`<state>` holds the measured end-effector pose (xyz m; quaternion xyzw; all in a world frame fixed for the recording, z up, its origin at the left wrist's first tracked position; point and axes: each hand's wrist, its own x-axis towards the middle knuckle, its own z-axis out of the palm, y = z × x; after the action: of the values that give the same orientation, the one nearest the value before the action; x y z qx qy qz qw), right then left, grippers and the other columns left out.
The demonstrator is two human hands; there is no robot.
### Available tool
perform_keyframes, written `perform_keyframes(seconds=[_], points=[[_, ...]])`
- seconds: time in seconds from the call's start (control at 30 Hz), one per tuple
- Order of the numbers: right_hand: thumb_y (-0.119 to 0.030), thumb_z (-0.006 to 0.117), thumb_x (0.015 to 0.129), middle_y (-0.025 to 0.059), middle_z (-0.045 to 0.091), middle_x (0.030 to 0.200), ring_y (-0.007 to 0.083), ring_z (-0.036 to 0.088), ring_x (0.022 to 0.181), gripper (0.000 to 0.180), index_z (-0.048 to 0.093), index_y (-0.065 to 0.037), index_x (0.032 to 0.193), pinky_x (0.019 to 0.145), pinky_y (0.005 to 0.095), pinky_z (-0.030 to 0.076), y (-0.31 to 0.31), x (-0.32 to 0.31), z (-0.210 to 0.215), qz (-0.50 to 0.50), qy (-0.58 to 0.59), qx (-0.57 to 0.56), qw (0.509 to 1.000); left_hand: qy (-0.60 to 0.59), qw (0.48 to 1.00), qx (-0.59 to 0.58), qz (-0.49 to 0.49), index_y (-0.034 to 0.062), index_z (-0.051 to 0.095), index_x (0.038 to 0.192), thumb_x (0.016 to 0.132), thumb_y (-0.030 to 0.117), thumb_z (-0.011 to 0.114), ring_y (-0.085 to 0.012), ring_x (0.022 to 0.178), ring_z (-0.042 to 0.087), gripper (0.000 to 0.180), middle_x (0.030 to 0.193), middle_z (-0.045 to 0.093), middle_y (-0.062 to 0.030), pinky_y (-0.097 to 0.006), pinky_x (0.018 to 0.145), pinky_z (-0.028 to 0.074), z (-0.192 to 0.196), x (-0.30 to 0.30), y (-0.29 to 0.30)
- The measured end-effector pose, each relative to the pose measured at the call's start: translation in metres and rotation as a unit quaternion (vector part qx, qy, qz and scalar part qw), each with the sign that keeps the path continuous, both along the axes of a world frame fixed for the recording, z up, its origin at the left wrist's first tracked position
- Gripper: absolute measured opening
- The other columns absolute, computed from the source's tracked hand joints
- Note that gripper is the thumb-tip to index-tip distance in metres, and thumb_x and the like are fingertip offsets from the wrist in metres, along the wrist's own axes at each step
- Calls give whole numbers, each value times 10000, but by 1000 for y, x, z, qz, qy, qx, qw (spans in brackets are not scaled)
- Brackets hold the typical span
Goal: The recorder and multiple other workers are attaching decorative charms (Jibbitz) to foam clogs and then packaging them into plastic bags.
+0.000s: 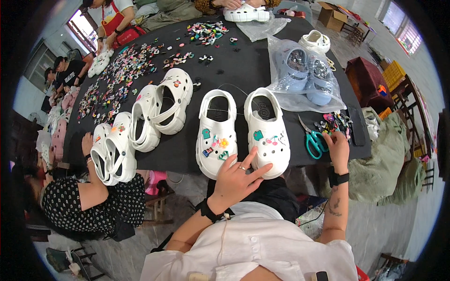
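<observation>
In front of me, a pair of white clogs stands toes toward me, a thin clear loop joining them. The left clog (216,136) carries several colourful charms; the right clog (267,136) has a green charm and a pink cherry-like one, with holes showing. My left hand (236,182), fingers spread, rests on the toe of the right clog and reaches across the left one's edge. My right hand (338,149) is at a small pile of charms (335,122), fingers bent together; what they pinch is hidden. Beside it lie teal-handled scissors (314,143).
More white clogs (161,107) stand at my left. Loose charms (119,75) spread over the black table (234,61). Bagged light-blue clogs (304,75) lie back right, a dark phone-like slab (357,126) at the right edge. Other people work around the table, one close at left (93,201).
</observation>
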<state>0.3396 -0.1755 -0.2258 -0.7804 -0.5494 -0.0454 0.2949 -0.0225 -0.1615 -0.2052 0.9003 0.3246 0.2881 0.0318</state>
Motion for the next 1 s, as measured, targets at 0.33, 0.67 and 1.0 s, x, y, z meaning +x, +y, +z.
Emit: perform_keyframes(seconds=[0.33,0.67,1.0], points=[[-155,734,854,121,516,633,240,489,553,258,576,15,741,522,342,388,-15,-109,60,176,183,36,966,-173,973,-21,149,63,509,894,701,257,839,-302,822,544,429,859,523,-94,-427,742,444,17,-30,21],[-219,786,769,85,506,627,280,524,590,316,536,-66,652,551,386,411,6,-186,52,355,40,83,930,-41,979,-69,185,18,536,862,792,378,769,-349,739,591,434,835,567,-156,-428,623,485,13,-30,43],[-129,793,733,66,461,636,275,468,598,318,488,-83,657,568,386,358,0,-190,36,330,21,133,934,61,988,35,135,47,606,960,878,213,656,-245,784,614,192,891,623,-96,-334,688,524,12,-40,35]])
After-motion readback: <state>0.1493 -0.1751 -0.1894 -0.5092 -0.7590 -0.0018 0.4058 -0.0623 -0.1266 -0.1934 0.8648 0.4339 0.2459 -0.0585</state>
